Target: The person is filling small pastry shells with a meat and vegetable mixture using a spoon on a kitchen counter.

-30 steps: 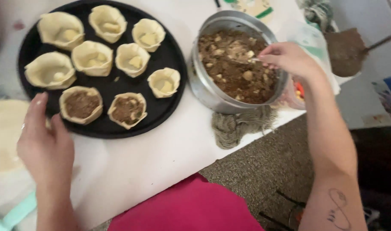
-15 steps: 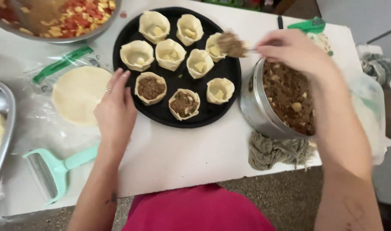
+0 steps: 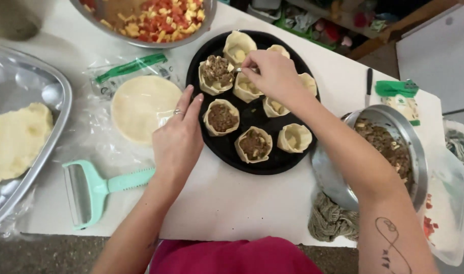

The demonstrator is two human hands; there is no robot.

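Round black tray (image 3: 227, 152) of crinkled pastry cups (image 3: 222, 116)

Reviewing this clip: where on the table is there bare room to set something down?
Bare white table lies along the near edge, between the mint cutter, black tray and metal bowl. The far side is crowded: left hand, dough disc, right hand.

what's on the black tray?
On the black tray sit small dough cups: three hold brown filling, the others look pale inside. The right hand covers part of the middle cups, so an exact count is hidden.
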